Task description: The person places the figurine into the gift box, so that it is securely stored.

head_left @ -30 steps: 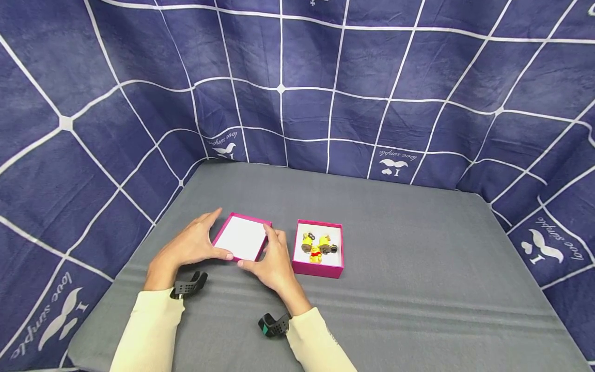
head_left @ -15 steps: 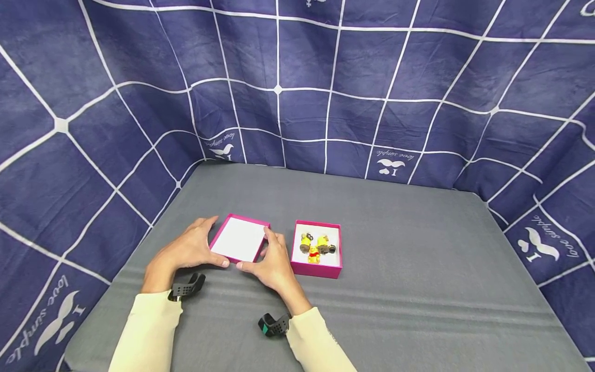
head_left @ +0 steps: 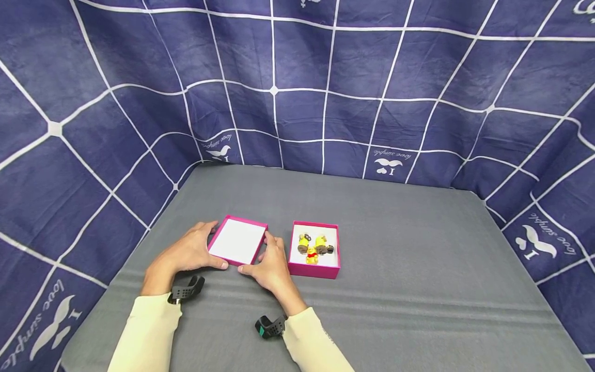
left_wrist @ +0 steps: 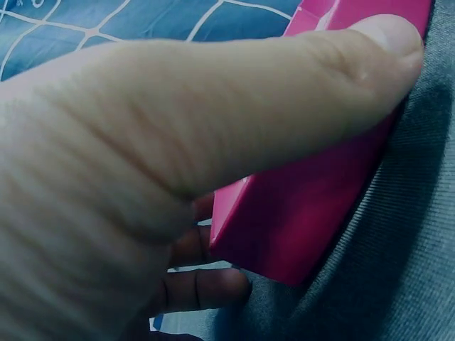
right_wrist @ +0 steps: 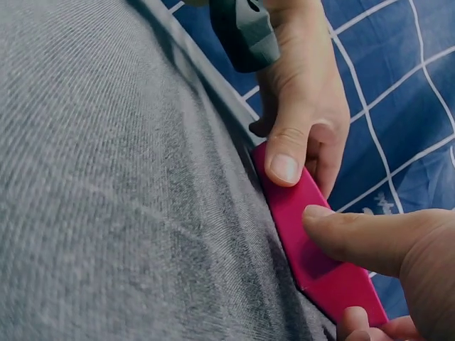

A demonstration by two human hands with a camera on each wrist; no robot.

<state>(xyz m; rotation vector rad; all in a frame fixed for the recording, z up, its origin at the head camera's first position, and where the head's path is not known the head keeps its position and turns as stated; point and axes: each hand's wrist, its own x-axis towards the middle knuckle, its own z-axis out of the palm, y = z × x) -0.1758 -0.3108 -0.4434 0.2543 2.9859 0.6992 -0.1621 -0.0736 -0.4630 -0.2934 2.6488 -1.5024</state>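
Note:
A shallow pink box lid [head_left: 237, 240] with a white inside lies hollow side up on the grey table, left of centre in the head view. My left hand [head_left: 188, 250] holds its left side, the thumb along the near wall and the fingers around the corner. On the right side my right hand [head_left: 271, 264] grips it, thumb on the near wall; in the right wrist view both thumbs press that pink wall [right_wrist: 295, 220]. Just right of this hand stands a deeper pink box [head_left: 314, 270], holding several small yellow toy figures [head_left: 312, 255] on its white bottom.
The grey cloth-covered table [head_left: 409, 268] stretches far to the right of the box. A blue curtain [head_left: 297, 62] with white grid lines rises behind and at both sides. Each wrist wears a black strap [head_left: 187, 289].
The fingers of both hands have come down and closer around the lid. The whole head view has shifted slightly left; lid and box keep nearly the same spacing.

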